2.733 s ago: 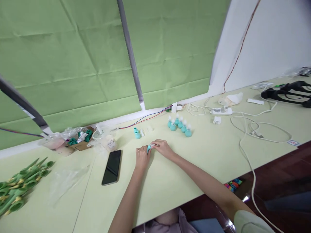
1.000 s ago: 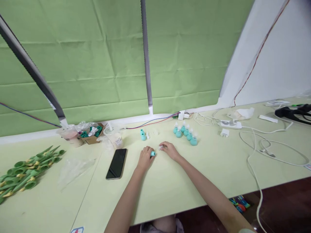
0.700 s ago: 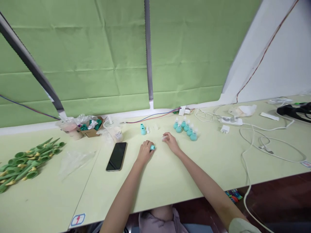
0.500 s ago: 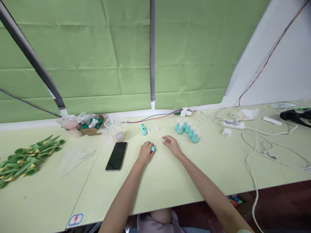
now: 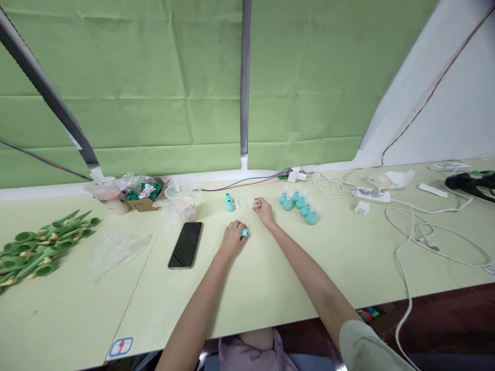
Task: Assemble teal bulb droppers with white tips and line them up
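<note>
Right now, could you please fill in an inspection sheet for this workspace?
Surface: pale table with a numbered sticker.
Work items: held turquoise bottle; two loose open-necked bottles; group of pale-tipped bottles to the right.
Clutter: phone, clear bag, green tubular parts.
Hands: left hand holds the turquoise bottle; right hand at small clear pieces, grip unclear.
Cables: white cable at right; red and blue wires at the back.
Surroundings: green fabric behind, white wall at right.

2 hands point(image 5: 232, 239), 6 white-tipped teal bottles point(image 5: 305, 210), 3 open-necked teal bottles point(image 5: 230, 206), 1 phone point(image 5: 185, 246), 1 power strip point(image 5: 365, 194)
</note>
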`<state>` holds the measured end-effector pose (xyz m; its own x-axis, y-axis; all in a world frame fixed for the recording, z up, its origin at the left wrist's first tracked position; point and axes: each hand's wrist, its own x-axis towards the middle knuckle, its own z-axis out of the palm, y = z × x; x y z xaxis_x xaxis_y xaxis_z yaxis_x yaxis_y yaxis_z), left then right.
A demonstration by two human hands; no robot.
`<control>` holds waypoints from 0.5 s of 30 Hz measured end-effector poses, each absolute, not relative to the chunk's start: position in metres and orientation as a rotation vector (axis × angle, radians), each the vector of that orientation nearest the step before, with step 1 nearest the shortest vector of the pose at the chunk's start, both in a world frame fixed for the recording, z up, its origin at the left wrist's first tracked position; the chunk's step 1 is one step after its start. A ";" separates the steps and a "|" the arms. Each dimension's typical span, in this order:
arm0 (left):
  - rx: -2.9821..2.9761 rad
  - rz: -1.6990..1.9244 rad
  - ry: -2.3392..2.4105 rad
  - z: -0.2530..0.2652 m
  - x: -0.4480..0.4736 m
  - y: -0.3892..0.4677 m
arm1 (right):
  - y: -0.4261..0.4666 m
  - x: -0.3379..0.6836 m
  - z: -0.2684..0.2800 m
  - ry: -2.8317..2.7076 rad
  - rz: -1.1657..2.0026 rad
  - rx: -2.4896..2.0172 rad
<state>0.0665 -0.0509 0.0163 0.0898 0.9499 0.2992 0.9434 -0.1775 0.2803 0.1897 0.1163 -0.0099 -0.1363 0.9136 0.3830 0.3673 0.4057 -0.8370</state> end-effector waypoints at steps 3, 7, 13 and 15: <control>2.324 0.661 1.987 0.015 0.065 -0.050 | 0.122 0.188 -0.018 -1.647 0.729 -1.177; 2.328 0.660 1.974 0.014 0.064 -0.048 | 0.124 0.192 -0.024 -1.624 0.761 -1.188; 2.341 0.679 1.972 0.013 0.065 -0.048 | 0.127 0.193 -0.025 -1.635 0.788 -1.176; 2.341 0.673 1.974 0.014 0.065 -0.048 | 0.127 0.193 -0.025 -1.639 0.795 -1.172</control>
